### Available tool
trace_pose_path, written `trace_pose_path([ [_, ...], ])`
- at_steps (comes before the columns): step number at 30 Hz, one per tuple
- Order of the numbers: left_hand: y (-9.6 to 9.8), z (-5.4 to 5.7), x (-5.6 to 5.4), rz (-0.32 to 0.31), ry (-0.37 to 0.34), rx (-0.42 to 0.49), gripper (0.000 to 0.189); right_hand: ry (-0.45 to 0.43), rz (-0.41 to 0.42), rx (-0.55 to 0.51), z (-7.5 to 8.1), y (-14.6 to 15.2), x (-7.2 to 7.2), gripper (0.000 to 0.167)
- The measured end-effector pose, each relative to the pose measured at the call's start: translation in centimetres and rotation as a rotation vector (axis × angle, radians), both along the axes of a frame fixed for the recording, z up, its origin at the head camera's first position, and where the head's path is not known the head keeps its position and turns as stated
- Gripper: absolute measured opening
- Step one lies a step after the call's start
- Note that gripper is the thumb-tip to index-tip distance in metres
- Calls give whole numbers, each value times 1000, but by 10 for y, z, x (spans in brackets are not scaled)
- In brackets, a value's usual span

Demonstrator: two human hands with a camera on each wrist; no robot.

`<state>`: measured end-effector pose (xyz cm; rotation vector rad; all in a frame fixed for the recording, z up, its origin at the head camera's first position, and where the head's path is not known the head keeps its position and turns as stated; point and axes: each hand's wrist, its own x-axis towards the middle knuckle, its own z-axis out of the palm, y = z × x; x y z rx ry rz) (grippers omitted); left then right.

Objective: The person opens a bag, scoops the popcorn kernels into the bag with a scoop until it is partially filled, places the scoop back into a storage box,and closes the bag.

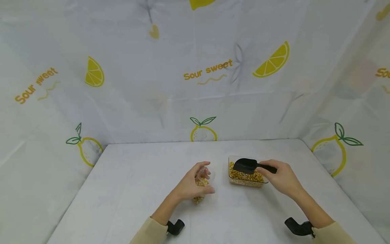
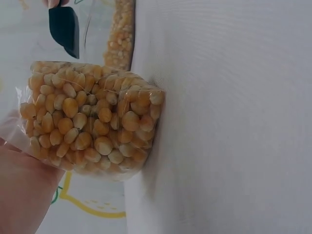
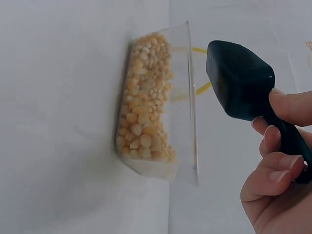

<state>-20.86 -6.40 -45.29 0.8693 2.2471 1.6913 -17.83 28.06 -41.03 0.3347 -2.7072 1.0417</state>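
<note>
My left hand (image 1: 189, 185) holds the upper part of a clear plastic bag (image 2: 92, 119), fingers and thumb curved around its mouth. Yellow and white corn kernels fill the bag's lower part, and its bottom rests on the table. In my right hand (image 1: 284, 177) is a black scoop (image 1: 244, 166), pinched by the handle between thumb and fingers. The scoop's bowl hangs above a clear rectangular container (image 3: 193, 112). Loose corn kernels (image 3: 144, 102) lie inside that container. No kernels show in the scoop from these angles.
A white table (image 1: 131, 189) carries the bag and the container, which stands to the right of the bag. White cloth (image 1: 137, 112) printed with lemons and lettering rises behind the table and along both sides. A black wrist mount (image 1: 300, 227) sits at each sleeve.
</note>
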Motion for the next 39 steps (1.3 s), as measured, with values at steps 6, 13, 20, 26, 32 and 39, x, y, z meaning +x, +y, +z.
trace_pose_path([
  [6,-4,0,-3,-21,-18,87,71,-8,-69,-1,-8,10,5,36],
  [13,-7,-2,-8,-19,-132,200,54,33,-109,12,-20,21,9,33],
  [20,-8,-4,-14,47,-302,263,49,28,-151,34,-29,26,11,33],
  [26,-7,-7,-21,60,-370,313,41,28,-164,25,-36,27,10,27],
  [32,-7,-9,-23,77,-384,315,41,-25,-159,38,-41,25,11,28],
  [39,-6,-11,-23,80,-377,364,27,-44,-149,42,-42,22,12,28],
])
